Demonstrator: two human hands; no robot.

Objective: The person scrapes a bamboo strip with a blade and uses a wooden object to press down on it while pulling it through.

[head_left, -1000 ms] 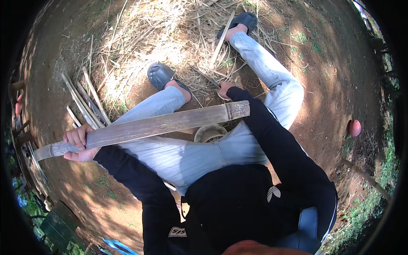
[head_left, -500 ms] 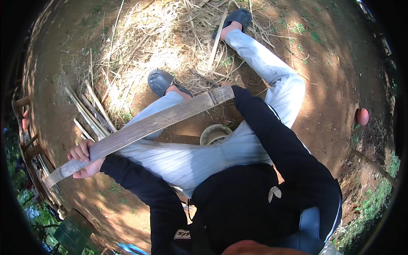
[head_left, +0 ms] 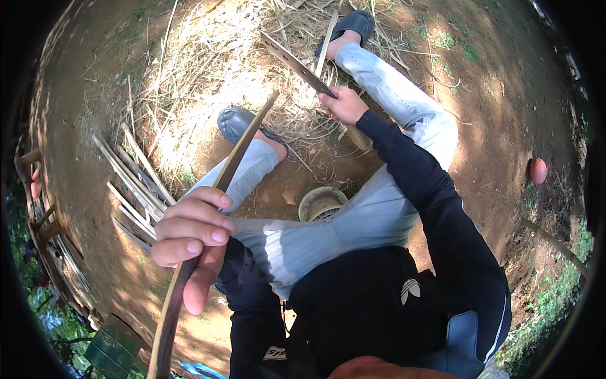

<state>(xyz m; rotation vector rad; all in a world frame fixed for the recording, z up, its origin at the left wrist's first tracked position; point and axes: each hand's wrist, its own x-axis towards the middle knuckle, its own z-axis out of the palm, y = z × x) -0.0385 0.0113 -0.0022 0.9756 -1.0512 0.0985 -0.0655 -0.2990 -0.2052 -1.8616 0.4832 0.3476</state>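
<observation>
A long bamboo slat (head_left: pixel 242 151) is gripped around its middle by my left hand (head_left: pixel 192 228). It is turned edge-on, its far end slanting up to the right and its near end reaching the lower edge of the view. My right hand (head_left: pixel 344 105) is closed around the handle of a large knife (head_left: pixel 293 64). The dark blade has holes along it and points up and left over the shavings. Blade and slat are apart. Part of the pale handle (head_left: pixel 358 137) shows below my right hand.
Pale shavings (head_left: pixel 208 69) cover the ground ahead, around my feet in dark shoes. Split strips (head_left: pixel 134 177) lie in a bundle at the left. A round container (head_left: pixel 320 202) stands between my legs. Farther right are a reddish round object (head_left: pixel 537 170) and a pole (head_left: pixel 555 245).
The slat, earlier lying flat across my lap between both hands, has turned edge-on and swung upright. My right hand has left its far end and raised the knife into clear view.
</observation>
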